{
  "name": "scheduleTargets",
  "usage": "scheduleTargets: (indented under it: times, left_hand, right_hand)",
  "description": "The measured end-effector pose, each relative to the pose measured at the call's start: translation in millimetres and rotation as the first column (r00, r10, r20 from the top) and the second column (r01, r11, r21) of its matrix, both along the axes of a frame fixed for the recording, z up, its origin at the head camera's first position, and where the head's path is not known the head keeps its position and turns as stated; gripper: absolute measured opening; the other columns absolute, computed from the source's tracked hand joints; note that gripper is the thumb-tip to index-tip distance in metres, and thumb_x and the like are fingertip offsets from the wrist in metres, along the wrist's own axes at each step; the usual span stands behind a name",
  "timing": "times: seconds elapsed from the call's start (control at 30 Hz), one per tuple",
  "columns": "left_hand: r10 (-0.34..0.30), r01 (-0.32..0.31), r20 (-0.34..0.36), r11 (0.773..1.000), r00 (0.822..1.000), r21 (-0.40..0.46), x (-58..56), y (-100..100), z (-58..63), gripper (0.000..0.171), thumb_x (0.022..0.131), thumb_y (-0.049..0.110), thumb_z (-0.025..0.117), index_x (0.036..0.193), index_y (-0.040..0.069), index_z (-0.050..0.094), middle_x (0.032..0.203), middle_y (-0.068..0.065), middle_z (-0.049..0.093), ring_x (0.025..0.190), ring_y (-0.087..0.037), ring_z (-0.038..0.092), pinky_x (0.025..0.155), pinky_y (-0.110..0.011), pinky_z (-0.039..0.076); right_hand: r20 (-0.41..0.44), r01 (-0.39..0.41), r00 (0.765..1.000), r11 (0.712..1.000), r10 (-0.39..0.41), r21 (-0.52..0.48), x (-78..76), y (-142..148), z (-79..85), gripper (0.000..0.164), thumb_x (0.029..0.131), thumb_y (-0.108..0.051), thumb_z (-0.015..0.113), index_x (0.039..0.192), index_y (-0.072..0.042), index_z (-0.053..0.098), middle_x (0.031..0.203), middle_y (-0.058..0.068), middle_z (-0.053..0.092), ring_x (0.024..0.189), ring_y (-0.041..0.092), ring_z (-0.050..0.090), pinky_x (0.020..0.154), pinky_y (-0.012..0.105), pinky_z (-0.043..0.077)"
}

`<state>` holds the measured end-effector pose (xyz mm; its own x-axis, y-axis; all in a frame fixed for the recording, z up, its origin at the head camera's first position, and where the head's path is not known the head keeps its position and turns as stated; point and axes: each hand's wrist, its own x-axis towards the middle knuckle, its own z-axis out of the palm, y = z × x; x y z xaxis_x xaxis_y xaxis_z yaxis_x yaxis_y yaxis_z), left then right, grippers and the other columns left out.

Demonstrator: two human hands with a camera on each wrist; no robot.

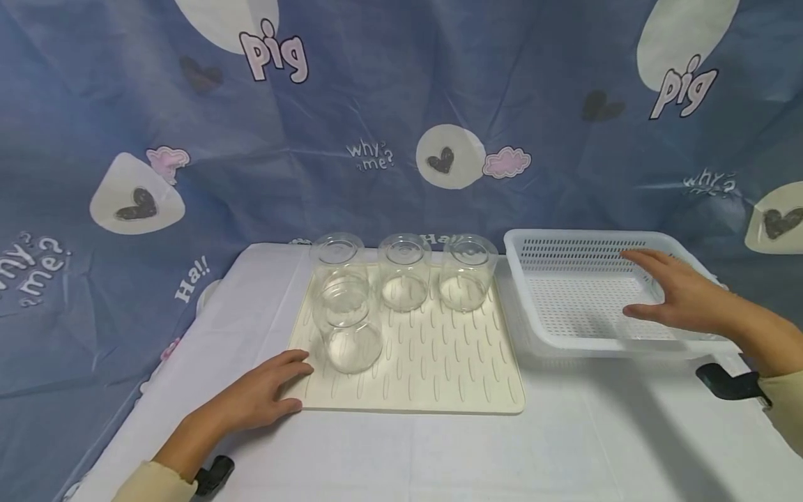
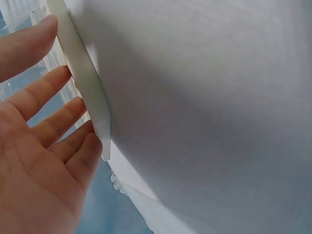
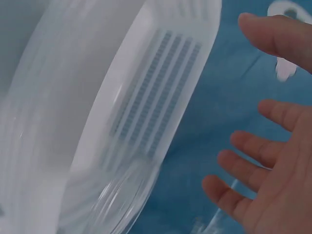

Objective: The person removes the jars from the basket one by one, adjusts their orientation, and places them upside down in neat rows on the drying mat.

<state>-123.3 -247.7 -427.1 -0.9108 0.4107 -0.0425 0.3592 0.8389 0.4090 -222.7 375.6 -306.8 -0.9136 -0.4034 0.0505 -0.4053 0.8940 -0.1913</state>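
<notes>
My left hand [image 1: 266, 392] is at the front left corner of a cream ridged mat [image 1: 452, 376], thumb and fingers apart, fingertips right at the mat's edge. Nothing lies in its palm in the left wrist view. Several clear cups stand upside down on the mat: one at the front left [image 1: 353, 348], nearest this hand, and a row behind it with a left cup [image 1: 339, 261], a middle cup [image 1: 404, 279] and a right cup [image 1: 465, 279]. Over the white slotted basket [image 1: 523, 300] my right hand [image 1: 690, 296] hovers with spread fingers, holding nothing.
A white cloth [image 1: 414, 453] covers the table under the mat and basket. Blue printed fabric [image 1: 376, 104] hangs right behind the back row of cups and the basket, and also drops along the left side. A black strap piece [image 1: 728, 382] sticks out at the right wrist.
</notes>
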Motion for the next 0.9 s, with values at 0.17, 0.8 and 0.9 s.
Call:
scheduleTargets:
  times: [0.17, 0.8, 0.9]
  left_hand:
    - [-0.004, 0.004, -0.006, 1.000, 1.000, 0.005, -0.3, -0.6, 0.9, 0.048, 0.083, 0.023, 0.079, 0.127, 0.010, 0.064, 0.145, -0.020, 0.052, 0.133, -0.044, 0.051, 0.104, -0.060, 0.046]
    - [-0.009, 0.009, -0.001, 1.000, 1.000, 0.000, 0.9, -0.6, 0.2, 0.049, 0.085, 0.024, 0.077, 0.129, 0.009, 0.063, 0.146, -0.020, 0.051, 0.134, -0.043, 0.050, 0.105, -0.059, 0.045]
    - [-0.012, 0.012, 0.002, 1.000, 1.000, -0.005, 2.0, -1.1, 1.2, 0.049, 0.085, 0.024, 0.077, 0.129, 0.009, 0.062, 0.146, -0.020, 0.050, 0.134, -0.044, 0.049, 0.105, -0.059, 0.045]
  right_hand:
    - [0.018, 0.143, 0.989, 0.987, -0.144, 0.074, -4.6, 30.3, -3.9, 0.101, 0.076, -0.032, 0.083, 0.150, 0.005, 0.025, 0.145, 0.043, 0.030, 0.126, 0.064, 0.031, 0.095, 0.083, 0.029]
    - [0.139, 0.379, 0.913, 0.923, -0.384, 0.063, -8.1, 99.3, -43.1, 0.120, 0.071, -0.044, 0.086, 0.142, 0.020, 0.013, 0.121, 0.054, 0.035, 0.100, 0.066, 0.044, 0.079, 0.076, 0.046]
    - [0.137, 0.388, 0.905, 0.913, -0.403, 0.123, -10.9, 98.5, -45.2, 0.124, 0.071, -0.055, 0.083, 0.142, 0.020, 0.014, 0.121, 0.050, 0.042, 0.097, 0.065, 0.048, 0.079, 0.075, 0.045]
